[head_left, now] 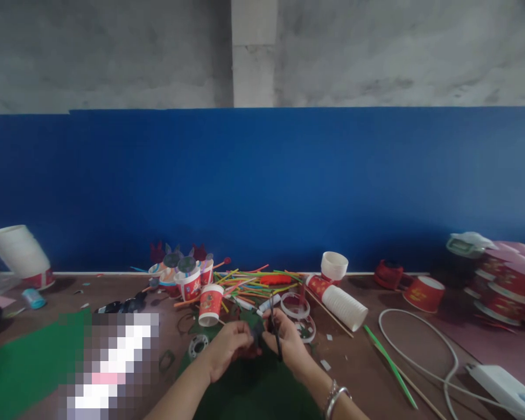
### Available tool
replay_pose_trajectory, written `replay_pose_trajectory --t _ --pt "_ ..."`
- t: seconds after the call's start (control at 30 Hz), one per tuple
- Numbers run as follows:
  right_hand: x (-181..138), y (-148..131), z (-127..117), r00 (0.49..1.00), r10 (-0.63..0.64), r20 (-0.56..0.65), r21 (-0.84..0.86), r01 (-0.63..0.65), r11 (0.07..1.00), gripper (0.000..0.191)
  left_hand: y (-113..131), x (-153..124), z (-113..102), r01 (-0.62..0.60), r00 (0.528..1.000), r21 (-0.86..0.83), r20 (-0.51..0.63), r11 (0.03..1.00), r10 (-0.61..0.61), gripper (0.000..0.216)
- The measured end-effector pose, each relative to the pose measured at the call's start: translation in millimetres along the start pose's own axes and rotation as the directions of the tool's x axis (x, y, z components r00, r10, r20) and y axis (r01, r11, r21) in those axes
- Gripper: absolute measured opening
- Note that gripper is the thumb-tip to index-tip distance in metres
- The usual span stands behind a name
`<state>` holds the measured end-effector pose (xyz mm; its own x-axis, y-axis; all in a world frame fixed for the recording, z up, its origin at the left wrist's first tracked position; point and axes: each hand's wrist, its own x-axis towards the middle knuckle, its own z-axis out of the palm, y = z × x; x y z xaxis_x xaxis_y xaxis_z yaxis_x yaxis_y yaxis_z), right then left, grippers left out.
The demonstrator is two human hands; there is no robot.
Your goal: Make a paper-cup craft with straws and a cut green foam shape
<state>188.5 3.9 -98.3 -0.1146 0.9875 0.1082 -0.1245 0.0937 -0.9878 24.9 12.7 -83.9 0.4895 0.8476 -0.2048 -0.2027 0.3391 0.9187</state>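
Observation:
My left hand is closed at the middle of the table, its fingertips pinching a small dark piece that looks like green or grey sheet material. Just beside it, my right hand grips dark-handled scissors; their blades are hard to make out. Dark green sheet material lies under both wrists. A red printed paper cup tilts on the table beyond my left hand. To the left of that hand is a roll of tape.
Colourful pipe cleaners lie heaped behind the hands. A stack of paper cups rests on its side at right. Farther right are a white cable, a power strip and stacked red bowls. A green sheet lies left.

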Motion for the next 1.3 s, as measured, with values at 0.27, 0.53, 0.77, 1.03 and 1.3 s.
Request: replay_pose_trajectory --t 0.27,0.53,0.77,1.03,1.3 --pt "-4.9 -22.5 -6.0 0.983 0.153 0.097 0.033 -0.157 0.987 0.033 -7.3 -13.6 3.0 0.266 0.834 0.591 0.255 0.762 -0.489 0.003" --pt "-3.1 -5.2 -7.7 0.961 0.069 0.266 -0.141 -0.032 0.989 0.034 -1.8 -2.0 1.0 0.059 0.998 0.394 0.001 0.917 -0.064 0.031" --pt "-2.9 -12.8 -5.6 0.989 0.064 0.134 -0.048 -0.058 0.997 0.033 -5.4 7.9 0.5 -0.007 0.997 0.424 -0.071 0.905 0.041 0.033" --pt "-4.2 -16.8 -0.5 0.999 0.054 0.005 -0.007 -0.054 0.999 0.039 -5.3 4.9 3.1 -0.069 0.977 0.326 -0.169 0.943 0.129 0.027" --pt "-10.0 -10.5 9.8 0.951 0.194 0.241 -0.231 -0.138 0.963 0.035 0.4 2.3 7.1 -0.279 0.855 0.251 -0.374 0.927 0.359 0.02"
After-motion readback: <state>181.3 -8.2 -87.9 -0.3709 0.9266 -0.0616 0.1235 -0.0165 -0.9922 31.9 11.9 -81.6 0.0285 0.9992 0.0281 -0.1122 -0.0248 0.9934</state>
